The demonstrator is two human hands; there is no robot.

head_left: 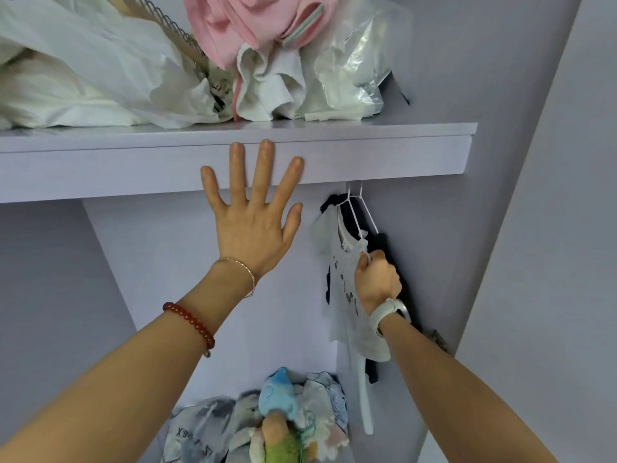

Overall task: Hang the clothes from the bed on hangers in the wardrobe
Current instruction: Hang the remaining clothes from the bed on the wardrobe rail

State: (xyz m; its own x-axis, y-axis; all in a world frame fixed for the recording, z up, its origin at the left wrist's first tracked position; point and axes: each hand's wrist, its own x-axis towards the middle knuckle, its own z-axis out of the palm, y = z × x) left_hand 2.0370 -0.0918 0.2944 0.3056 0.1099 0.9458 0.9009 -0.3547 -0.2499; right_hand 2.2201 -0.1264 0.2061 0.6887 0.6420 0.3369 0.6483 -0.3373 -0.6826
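Inside the wardrobe a light grey printed T-shirt point(340, 295) hangs on a white hanger point(355, 215), whose hook goes up under the shelf. A dark garment point(384, 242) hangs right behind it. My right hand point(377, 282) grips the right arm of the white hanger at the shirt's shoulder. Fingers spread and straight, my left hand point(253, 215) presses flat against the front edge of the lilac shelf point(367, 155). The rail is hidden behind the shelf edge.
Plastic bags point(100, 71), white cloth and a pink garment point(247, 25) are piled on the shelf above. Soft toys point(280, 412) and folded clothes lie on a lower shelf. The wardrobe's side wall point(467, 228) stands close to the right of the hangers.
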